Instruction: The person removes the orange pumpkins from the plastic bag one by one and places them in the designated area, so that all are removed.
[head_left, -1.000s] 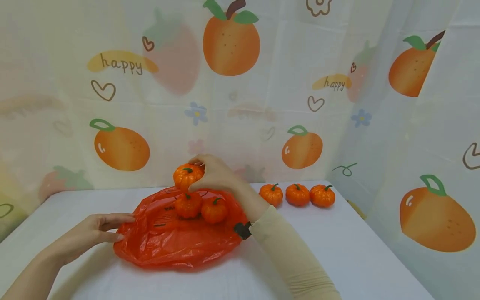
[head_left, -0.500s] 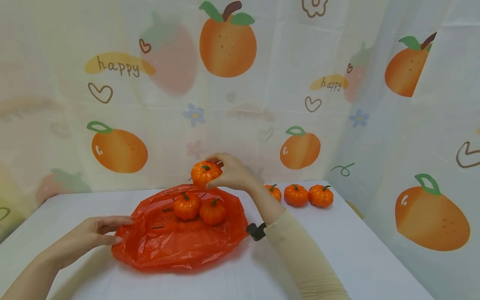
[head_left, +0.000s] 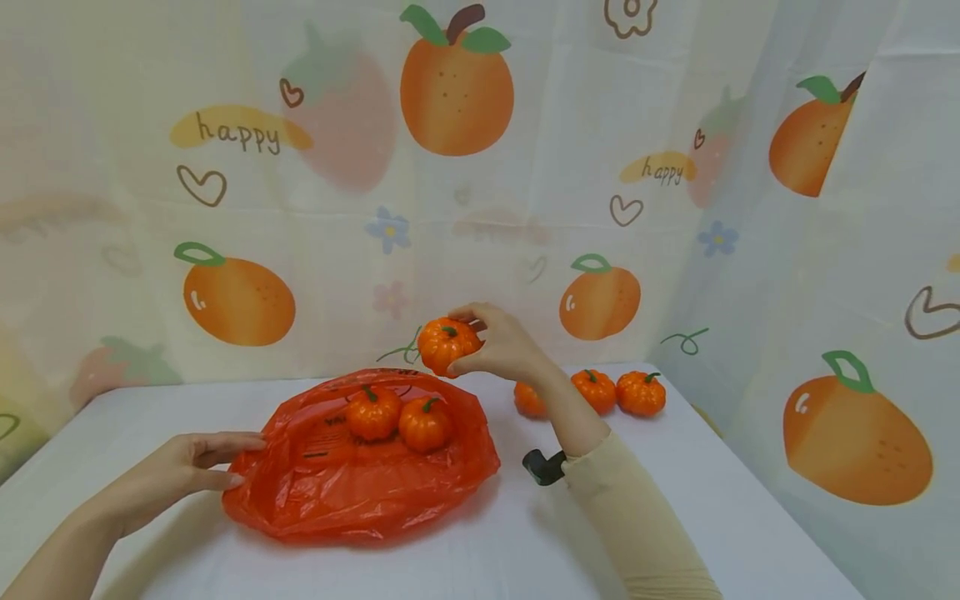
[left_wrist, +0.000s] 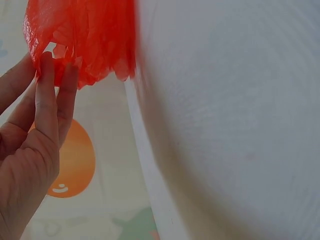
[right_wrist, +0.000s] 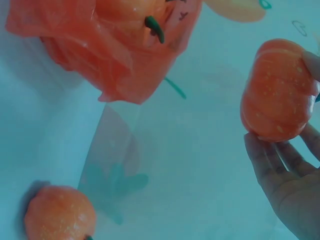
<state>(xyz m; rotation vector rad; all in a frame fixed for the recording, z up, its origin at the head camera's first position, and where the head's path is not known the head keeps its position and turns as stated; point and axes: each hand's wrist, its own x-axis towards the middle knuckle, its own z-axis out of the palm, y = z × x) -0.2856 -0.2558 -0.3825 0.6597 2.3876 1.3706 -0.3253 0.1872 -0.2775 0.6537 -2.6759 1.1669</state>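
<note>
Pumpkin [head_left: 448, 347] held in the fingers of the right hand [head_left: 507, 346] hangs higher than the red bag [head_left: 352, 500], toward its right, the left hand [head_left: 180, 468] holding its left edge.

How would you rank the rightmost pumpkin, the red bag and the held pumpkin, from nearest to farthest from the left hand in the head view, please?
1. Red bag: its left side touches the left hand.
2. Held pumpkin: raised in the right hand, right of the left hand.
3. Rightmost pumpkin: far right, on the table.
</note>
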